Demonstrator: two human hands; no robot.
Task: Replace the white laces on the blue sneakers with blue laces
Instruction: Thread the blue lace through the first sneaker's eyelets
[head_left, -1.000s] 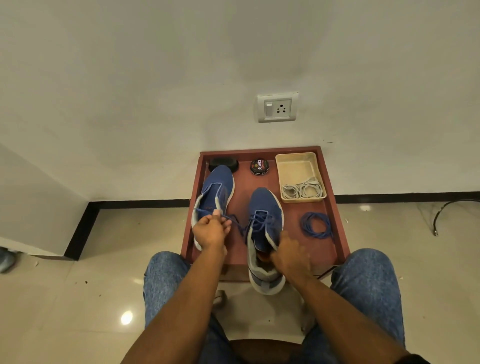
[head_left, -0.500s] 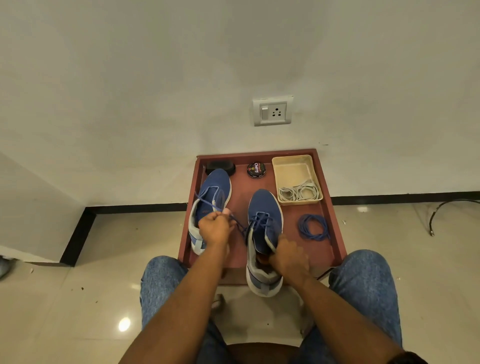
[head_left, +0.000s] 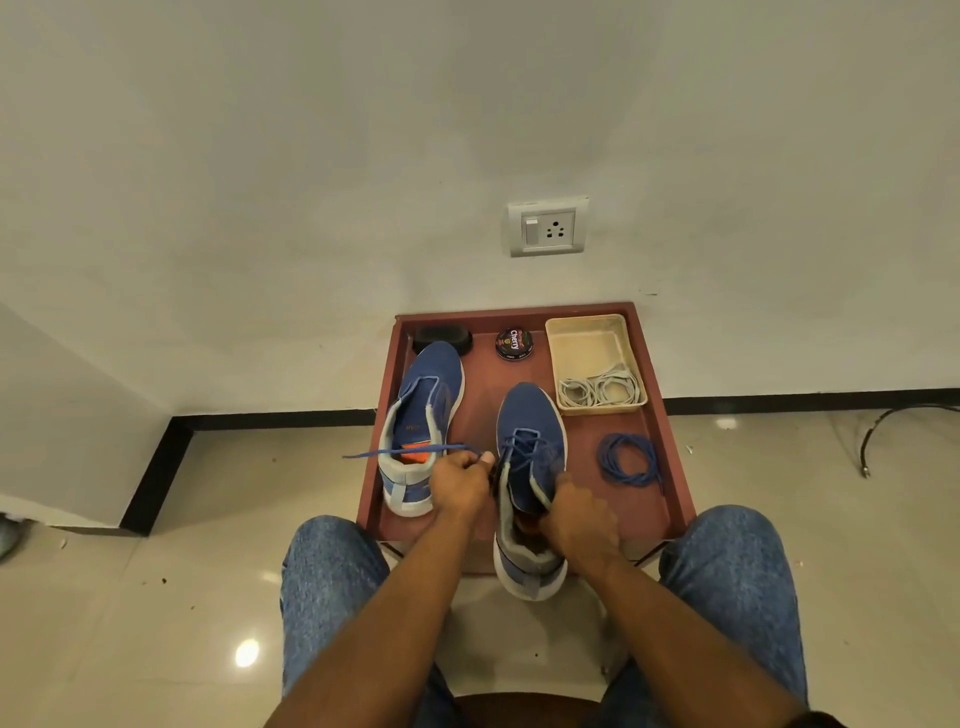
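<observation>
Two blue sneakers stand on a reddish-brown tray (head_left: 670, 441). The left sneaker (head_left: 423, 410) has no lace in its eyelets. The right sneaker (head_left: 530, 467) is partly threaded with a blue lace (head_left: 400, 452), and its heel hangs over the tray's near edge. My left hand (head_left: 462, 483) pinches that lace beside the right sneaker, and the loose end trails left across the other shoe. My right hand (head_left: 579, 519) grips the right sneaker at its collar. A second blue lace (head_left: 626, 460) lies coiled on the tray. White laces (head_left: 597, 389) sit in a cream tub (head_left: 589, 343).
A round polish tin (head_left: 514, 344) and a black brush (head_left: 442, 338) lie at the tray's far edge against the wall. A wall socket (head_left: 548, 227) is above. My jeans-clad knees (head_left: 332, 571) flank the tray. A black cable (head_left: 893, 431) lies on the floor at right.
My left hand moved right, towards the right sneaker, and drew the blue lace out so its end now stretches left. My right hand kept its hold on the shoe.
</observation>
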